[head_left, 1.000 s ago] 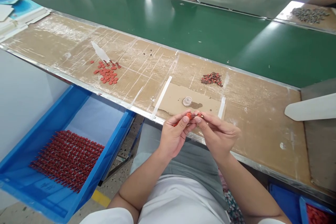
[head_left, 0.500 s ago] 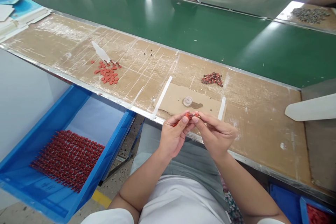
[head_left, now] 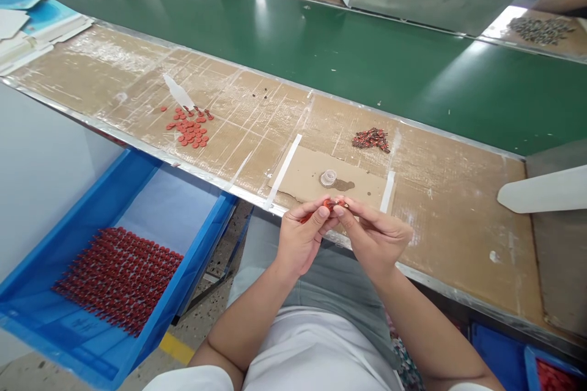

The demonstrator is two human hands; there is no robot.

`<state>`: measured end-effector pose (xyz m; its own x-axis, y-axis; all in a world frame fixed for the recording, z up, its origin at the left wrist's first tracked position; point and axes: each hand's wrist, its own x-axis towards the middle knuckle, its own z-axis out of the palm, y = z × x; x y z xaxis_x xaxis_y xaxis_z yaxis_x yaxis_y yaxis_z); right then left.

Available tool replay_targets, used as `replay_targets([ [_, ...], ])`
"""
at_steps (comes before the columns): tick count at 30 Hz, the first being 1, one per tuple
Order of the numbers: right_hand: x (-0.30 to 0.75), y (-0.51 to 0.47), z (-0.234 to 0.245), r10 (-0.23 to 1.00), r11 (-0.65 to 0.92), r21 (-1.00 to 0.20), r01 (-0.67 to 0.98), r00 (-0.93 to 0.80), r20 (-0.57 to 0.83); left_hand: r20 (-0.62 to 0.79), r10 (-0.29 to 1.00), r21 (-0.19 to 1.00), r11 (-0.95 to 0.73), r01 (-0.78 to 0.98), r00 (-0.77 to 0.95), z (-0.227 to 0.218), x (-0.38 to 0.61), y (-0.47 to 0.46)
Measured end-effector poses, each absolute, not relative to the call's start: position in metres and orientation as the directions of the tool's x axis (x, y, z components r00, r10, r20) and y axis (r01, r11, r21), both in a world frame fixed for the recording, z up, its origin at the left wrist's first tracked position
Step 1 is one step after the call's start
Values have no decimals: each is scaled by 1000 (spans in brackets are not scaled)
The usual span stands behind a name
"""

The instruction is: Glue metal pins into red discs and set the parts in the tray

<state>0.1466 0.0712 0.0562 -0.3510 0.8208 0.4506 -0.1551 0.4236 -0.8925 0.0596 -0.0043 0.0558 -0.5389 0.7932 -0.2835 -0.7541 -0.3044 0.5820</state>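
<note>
My left hand (head_left: 302,235) and my right hand (head_left: 373,235) meet over the front edge of the bench. Between the left thumb and fingers I pinch a small red part (head_left: 327,203), mostly covered by the fingertips. The right fingertips close on a small red-and-dark piece (head_left: 340,203) touching it; its exact kind is too small to tell. Just beyond the hands, a small clear cup (head_left: 328,178) stands on a taped cardboard sheet (head_left: 300,165), beside a brown stain. Farther back lies a pile of small red-and-black parts (head_left: 371,140).
Red discs (head_left: 190,133) lie at the left of the bench near a white strip (head_left: 178,93). A blue crate (head_left: 160,256) at lower left holds rows of red parts (head_left: 123,275). A green conveyor belt (head_left: 293,43) runs behind. A white board (head_left: 545,189) juts in from the right.
Both hands stay almost in place, fingertips still together; the right hand has shifted very slightly left. The bench items have not moved.
</note>
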Motion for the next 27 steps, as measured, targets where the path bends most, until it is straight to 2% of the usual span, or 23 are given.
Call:
replay_targets([
  [10, 153, 78, 58, 770, 458, -872, -171, -414, 486, -223, 780, 695, -293, -657, -584, 56, 61, -7],
  [15, 159, 81, 59, 760, 470, -856, -215, -393, 517, -185, 796, 706, -300, -641, -576, 56, 66, -5],
  [27, 171, 84, 53, 760, 531, -833, -158, -346, 550, -195, 792, 737, -270, -619, -578, 59, 74, -2],
])
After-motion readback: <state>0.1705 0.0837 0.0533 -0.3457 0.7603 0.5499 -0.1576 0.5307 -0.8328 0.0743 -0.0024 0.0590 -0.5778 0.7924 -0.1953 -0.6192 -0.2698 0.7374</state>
